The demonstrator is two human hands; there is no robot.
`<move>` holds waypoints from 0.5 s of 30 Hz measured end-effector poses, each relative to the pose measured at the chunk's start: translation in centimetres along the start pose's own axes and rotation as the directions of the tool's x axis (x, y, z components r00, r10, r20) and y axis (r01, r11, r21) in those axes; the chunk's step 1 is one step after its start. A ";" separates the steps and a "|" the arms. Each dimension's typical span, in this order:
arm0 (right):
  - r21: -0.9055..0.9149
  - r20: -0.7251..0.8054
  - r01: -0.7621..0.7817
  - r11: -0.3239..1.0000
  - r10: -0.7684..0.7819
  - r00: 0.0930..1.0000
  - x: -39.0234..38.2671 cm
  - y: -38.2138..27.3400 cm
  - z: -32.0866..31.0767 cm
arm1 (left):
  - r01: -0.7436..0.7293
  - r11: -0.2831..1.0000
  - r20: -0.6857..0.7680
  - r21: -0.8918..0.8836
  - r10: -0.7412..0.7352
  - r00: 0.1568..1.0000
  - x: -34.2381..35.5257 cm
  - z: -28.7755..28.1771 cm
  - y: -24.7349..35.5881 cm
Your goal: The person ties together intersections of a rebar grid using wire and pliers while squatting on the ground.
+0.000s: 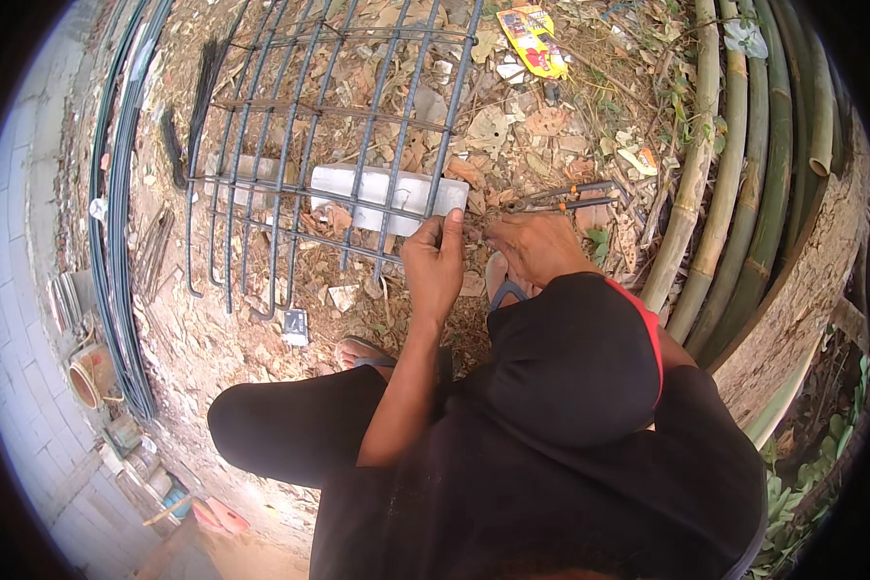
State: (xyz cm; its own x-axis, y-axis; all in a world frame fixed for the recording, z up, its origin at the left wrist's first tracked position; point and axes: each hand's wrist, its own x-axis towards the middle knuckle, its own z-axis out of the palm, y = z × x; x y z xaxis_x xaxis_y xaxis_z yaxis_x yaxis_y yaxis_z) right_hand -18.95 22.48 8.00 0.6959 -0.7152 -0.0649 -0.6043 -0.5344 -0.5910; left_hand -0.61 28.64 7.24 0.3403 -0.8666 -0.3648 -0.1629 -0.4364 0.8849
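A rebar grid (304, 130) of crossing ridged bars lies before me, with a pale block (332, 187) beneath its near part. My left hand (435, 253) is closed at the grid's lower right corner, thumb raised against the fingers; what it holds is hidden. Just right of it, my right hand (532, 246) has its fingers curled, on something I cannot make out. Beyond that hand, a hand tool (588, 202) with black and orange handles rests on the leaf-strewn ground.
Long bamboo poles (696, 193) lie along the right side. Bundled steel bars (106, 193) and dark wire (208, 72) are at the left, near a pale block wall (19, 290) and a bucket (85, 382). A yellow wrapper (532, 41) lies at the top.
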 end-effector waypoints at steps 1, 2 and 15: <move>-0.003 -0.006 -0.010 1.000 0.010 1.000 -0.2 -0.2 -0.1 | -0.003 0.997 -0.014 0.077 0.004 1.000 -0.4 0.0 0.9; 0.000 -0.012 -0.053 0.999 0.053 0.999 -0.3 -0.4 -0.4 | -0.007 0.997 -0.004 0.077 0.008 1.000 -0.5 0.3 0.8; 0.822 0.324 -0.442 0.359 0.343 0.882 -1.4 -2.1 2.6 | 0.261 0.800 0.234 -0.540 -0.155 0.960 0.1 -2.6 -0.7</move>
State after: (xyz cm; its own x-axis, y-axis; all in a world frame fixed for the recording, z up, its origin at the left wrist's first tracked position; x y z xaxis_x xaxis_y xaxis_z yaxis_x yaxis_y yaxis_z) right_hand -17.67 25.80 7.30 0.5322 -0.6678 -0.5203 -0.2051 0.4946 -0.8446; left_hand 1.91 29.51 7.35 0.1350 -0.8208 -0.5550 0.4583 -0.4449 0.7695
